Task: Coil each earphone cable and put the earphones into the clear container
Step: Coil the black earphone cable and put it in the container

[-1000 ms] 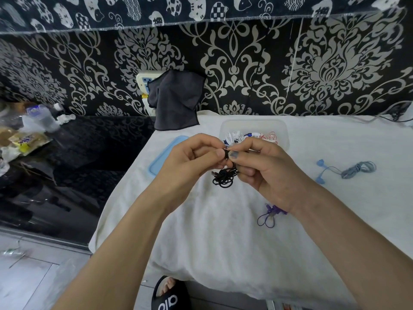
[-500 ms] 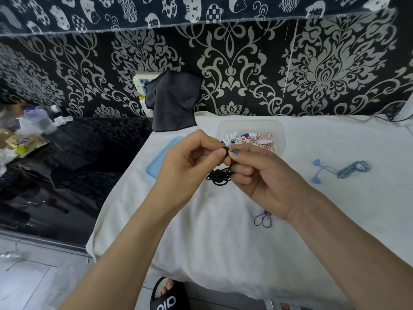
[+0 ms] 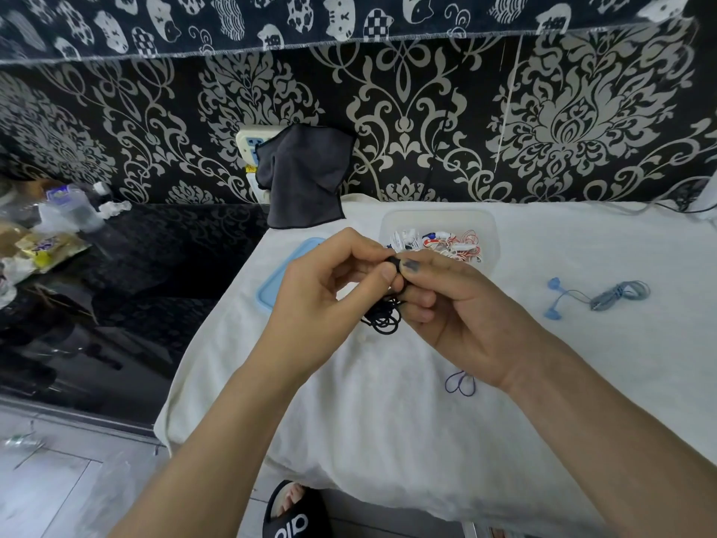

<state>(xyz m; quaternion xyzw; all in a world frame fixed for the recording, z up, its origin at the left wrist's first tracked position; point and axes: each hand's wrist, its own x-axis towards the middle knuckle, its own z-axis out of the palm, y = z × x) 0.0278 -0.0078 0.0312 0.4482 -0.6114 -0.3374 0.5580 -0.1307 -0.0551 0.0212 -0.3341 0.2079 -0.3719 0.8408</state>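
Both hands meet above the white-cloth counter [image 3: 388,421], just in front of the clear container [image 3: 490,231]. Left hand [image 3: 326,300] and right hand [image 3: 458,304] both pinch the black earphones [image 3: 384,318] at the top: thumbs and forefingers pressed together on a small black part, likely an earbud or the plug, too small to tell. The rest of the black cable hangs below the fingertips in a loose bundle of loops, touching or just above the cloth; cannot tell which.

Container already holds white and red-white earphones. Blue earphones [image 3: 597,297] lie coiled on the cloth well to the right, not yet inside. A purple cable loop [image 3: 459,383] peeks out under the right wrist, mostly hidden. Blue lid [image 3: 283,273] lies left of the container, partly behind the left hand.

Step in hand, as judged: finishing the coil on the black pair. To do it well, keep one hand pinching the bundle so the loops stay stacked, and use the other to wrap the free end around the middle and tuck it. Loops look uneven, so tighten before release or they could spring open. Then a short reach forward drops it into the container.
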